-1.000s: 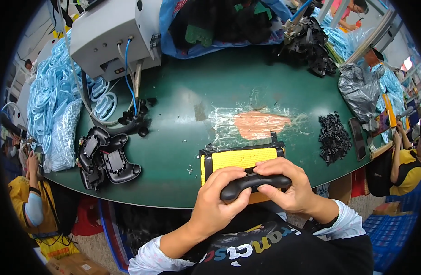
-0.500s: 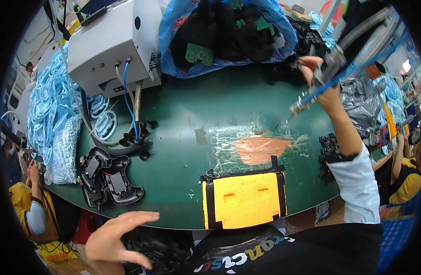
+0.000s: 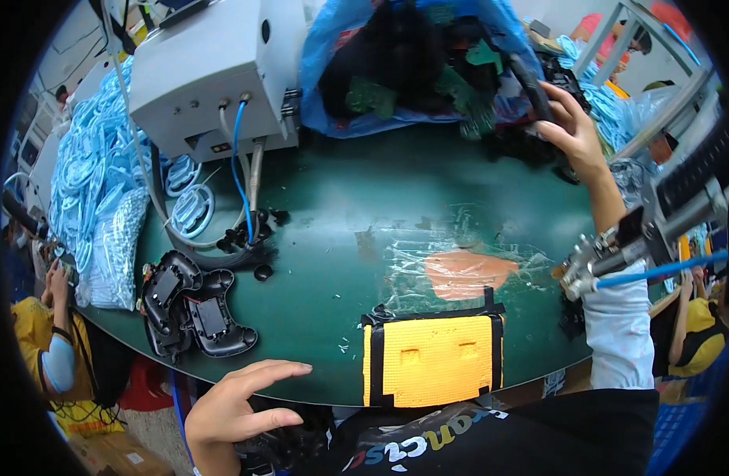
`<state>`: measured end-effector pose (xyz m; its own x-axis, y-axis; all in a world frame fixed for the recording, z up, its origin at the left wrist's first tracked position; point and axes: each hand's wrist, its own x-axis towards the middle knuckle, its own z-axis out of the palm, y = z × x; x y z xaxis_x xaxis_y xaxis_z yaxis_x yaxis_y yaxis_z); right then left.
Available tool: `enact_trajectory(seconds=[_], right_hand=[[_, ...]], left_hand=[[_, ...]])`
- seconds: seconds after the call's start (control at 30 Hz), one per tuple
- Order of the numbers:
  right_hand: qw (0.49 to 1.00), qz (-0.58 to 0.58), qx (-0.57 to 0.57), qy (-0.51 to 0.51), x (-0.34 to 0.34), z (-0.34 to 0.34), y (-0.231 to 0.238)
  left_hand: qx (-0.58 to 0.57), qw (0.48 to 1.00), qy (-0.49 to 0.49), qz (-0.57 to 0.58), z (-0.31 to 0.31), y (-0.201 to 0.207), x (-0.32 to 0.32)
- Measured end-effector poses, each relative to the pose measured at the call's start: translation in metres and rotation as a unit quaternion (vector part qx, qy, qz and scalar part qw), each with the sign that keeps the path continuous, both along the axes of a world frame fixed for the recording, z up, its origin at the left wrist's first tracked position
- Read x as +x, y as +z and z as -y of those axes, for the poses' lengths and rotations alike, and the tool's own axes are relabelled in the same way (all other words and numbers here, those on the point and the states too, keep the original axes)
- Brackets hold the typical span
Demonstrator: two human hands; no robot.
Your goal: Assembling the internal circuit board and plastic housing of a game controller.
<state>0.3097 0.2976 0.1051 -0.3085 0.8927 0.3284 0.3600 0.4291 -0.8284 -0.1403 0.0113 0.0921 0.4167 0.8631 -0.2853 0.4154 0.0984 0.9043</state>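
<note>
My right hand (image 3: 579,136) is reached out to the far right of the green table, beside the blue plastic bag (image 3: 317,111). Between its thumb and fingers is a dark, curved black plastic piece (image 3: 529,86), whose full shape I cannot make out. Dark parts and green circuit boards (image 3: 371,97) fill the bag. My left hand (image 3: 241,404) hovers at the near edge, thumb and fingers apart, holding nothing. A yellow foam pad (image 3: 437,363) with black tape lies to its right. Black game controller shells (image 3: 214,317) lie beyond it at the left.
A metal tool with a blue hose (image 3: 658,271) hangs over my right forearm. The grey machine box (image 3: 206,79) stands at the back left, beside piled light-blue plastic parts (image 3: 99,166). Clear tape covers an orange-brown patch (image 3: 469,274). Other people sit at both sides.
My right hand has moved slightly outward and now has the black piece in its fingers. The hanging tool has swung right and nearer. My left hand has shifted right.
</note>
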Motion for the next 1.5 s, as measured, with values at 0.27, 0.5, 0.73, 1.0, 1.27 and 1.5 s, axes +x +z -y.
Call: enact_trajectory(seconds=[0.27, 0.5, 0.73, 1.0, 1.27, 1.5], right_hand=[[0.945, -0.302, -0.122, -0.033, 0.117, 0.137, 0.010], [0.830, -0.503, -0.234, 0.059, 0.093, 0.218, 0.003], [0.604, -0.621, -0.434, 0.247, -0.011, 0.252, -0.033], [0.708, -0.315, -0.618, 0.134, -0.058, 0.248, -0.071], [0.996, 0.026, -0.080, 0.002, -0.065, 0.253, -0.034], [0.975, 0.148, 0.158, 0.049, -0.085, 0.254, -0.020]], left_hand=[[0.043, 0.992, -0.109, 0.050, -0.019, -0.005, 0.054], [0.251, 0.968, -0.019, 0.014, -0.012, -0.004, 0.142], [0.691, 0.712, -0.062, -0.110, 0.005, -0.047, 0.212], [0.213, 0.969, 0.022, 0.122, 0.016, 0.007, 0.164], [0.007, 0.959, 0.185, 0.212, -0.004, -0.048, 0.146], [-0.020, 0.955, 0.182, 0.234, 0.000, -0.043, 0.162]])
